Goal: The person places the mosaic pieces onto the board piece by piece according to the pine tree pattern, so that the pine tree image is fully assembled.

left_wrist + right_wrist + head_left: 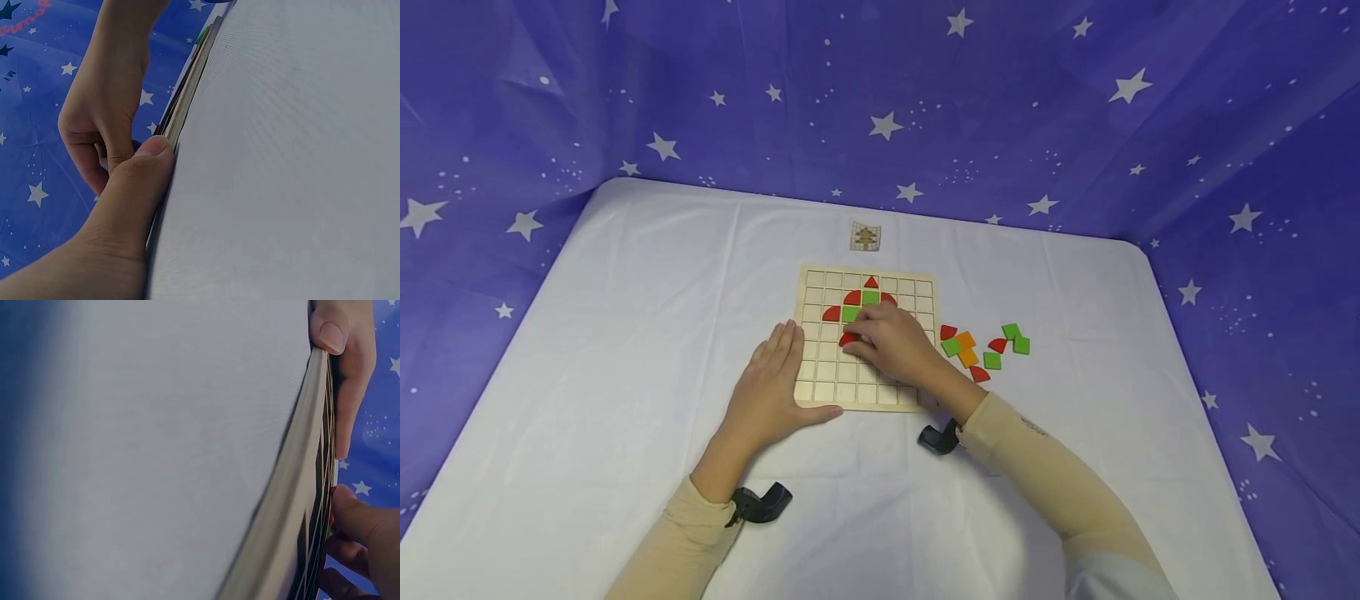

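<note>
A square wooden grid board (824,371) lies on the table. My left hand (765,385) rests against its left side, fingers straight and thumb stretched along the near edge; that thumb (154,146) touches the board's rim in the left wrist view. Over the middle of the grid, my right hand (895,340) pinches a red quarter-circle tile (846,339) at a cell. Red quarter-circles, a red triangle (871,282) and green squares (870,297) sit in the upper cells. The right hand hides some cells right of the tile.
Right of the board lie loose tiles: green squares (992,361), orange squares (967,357) and red quarter-circles (997,345). A small picture card (866,237) with a tree-like pattern lies beyond the board. White cloth (662,275) covers the table; a blue star-printed curtain (820,150) stands behind.
</note>
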### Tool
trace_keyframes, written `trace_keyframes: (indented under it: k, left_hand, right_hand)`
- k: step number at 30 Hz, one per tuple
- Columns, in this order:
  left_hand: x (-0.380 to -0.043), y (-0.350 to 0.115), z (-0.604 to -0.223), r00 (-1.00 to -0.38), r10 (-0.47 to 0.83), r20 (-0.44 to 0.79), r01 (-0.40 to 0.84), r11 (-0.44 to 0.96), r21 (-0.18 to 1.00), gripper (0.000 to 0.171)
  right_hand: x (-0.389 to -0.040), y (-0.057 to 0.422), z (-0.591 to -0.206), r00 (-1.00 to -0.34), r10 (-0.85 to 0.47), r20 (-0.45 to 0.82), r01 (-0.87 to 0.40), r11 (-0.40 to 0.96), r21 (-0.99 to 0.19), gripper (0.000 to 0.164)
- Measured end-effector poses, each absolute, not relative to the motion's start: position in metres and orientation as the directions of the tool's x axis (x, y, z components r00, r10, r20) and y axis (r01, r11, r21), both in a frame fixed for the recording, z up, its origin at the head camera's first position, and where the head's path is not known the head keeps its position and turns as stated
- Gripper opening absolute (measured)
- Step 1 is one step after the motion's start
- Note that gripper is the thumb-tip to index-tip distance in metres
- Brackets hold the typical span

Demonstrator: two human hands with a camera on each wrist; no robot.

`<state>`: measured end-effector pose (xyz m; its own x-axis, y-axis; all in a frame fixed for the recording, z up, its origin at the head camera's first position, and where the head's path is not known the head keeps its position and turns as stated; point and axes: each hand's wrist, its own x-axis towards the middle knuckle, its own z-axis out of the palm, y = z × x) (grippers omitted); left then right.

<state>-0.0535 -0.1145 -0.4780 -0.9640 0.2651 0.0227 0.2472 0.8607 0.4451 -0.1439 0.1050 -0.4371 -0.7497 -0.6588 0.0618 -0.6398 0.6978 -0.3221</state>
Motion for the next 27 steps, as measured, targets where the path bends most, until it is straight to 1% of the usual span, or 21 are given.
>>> trace_keyframes:
  k: [11,21,27]
  left_hand:
    - [-0.0536,-0.114,-0.4796,-0.964,0.264,0.033,0.251,0.863,0.439,0.132]
    - [-0.0532,-0.1146,-0.4777,-0.963,0.269,0.027,0.253,0.862,0.439,0.134]
    - [-0.0537,-0.1144,-0.4774,-0.964,0.265,0.034,0.252,0.863,0.438,0.132]
  right_hand:
    - [-0.1419,0.1042,-0.4394,-0.749,-0.654,0.107,-0.65,0.695,-0.307,0.023]
    - [-0.1437,0.1026,-0.4421,-0.785,-0.609,0.11,-0.605,0.718,-0.344,0.023]
    - [-0.1455,0.102,-0.4425,-0.803,-0.589,0.09,-0.577,0.731,-0.364,0.026]
